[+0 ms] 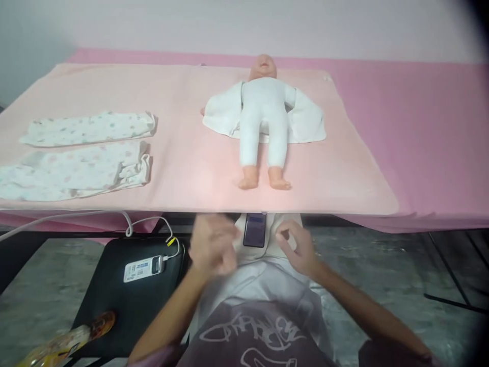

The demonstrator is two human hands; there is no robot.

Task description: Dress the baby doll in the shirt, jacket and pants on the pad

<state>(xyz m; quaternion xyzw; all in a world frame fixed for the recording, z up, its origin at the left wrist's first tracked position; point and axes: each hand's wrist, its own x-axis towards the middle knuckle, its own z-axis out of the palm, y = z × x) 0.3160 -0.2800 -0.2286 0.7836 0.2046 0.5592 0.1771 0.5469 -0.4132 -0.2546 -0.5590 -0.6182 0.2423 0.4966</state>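
Observation:
My left hand [214, 245] is above my lap, left of a smartphone [254, 230], and smeared by motion. Right of the phone, my right hand [297, 245] has loosely curled fingers with a gap between thumb and forefinger, and nothing shows in it. The phone lies dark-screened on my light trousers [263, 285]. Beyond both hands, a baby doll [263, 112] rests on its back on the table, head away from me and bare feet towards me. A white cloth garment [309, 120] is spread beneath its body, one side out to each side. Neither hand touches the doll.
Two patterned baby garments [91, 129] [80, 171] lie at left on the pale pink mat [183, 153]. A darker pink cloth [420, 137] covers the table's right. Below left, a black chair [110, 295] holds a white power bank [143, 269] with a cable, and a yellow package [57, 349].

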